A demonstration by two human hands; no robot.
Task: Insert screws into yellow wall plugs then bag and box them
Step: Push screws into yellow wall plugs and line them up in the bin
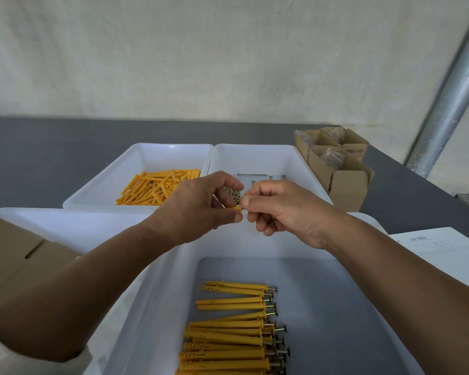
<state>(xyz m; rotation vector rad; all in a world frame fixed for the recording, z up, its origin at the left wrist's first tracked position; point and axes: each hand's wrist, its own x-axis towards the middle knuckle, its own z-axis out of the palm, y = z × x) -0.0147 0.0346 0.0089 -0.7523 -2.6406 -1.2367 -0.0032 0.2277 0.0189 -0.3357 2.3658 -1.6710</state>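
Observation:
My left hand (pixel 201 207) grips a yellow wall plug (pixel 237 208); only the plug's open end shows past the fingers. My right hand (pixel 279 209) meets it from the right, with thumb and forefinger pinched at the plug's mouth; the screw itself is hidden. Both hands hover over the rim between trays. Behind the fingers lies a small heap of screws (pixel 233 192) in the far right white tray (pixel 298 163). The far left tray (pixel 114 182) holds loose yellow plugs (pixel 157 188). The near tray (pixel 344 307) holds several assembled plugs with screws (pixel 233 331).
Open cardboard boxes (pixel 339 163) with bagged parts stand at the back right. A flat cardboard piece (pixel 19 253) lies at the left. A printed paper sheet (pixel 444 250) lies at the right. A metal pole (pixel 455 90) rises at the right.

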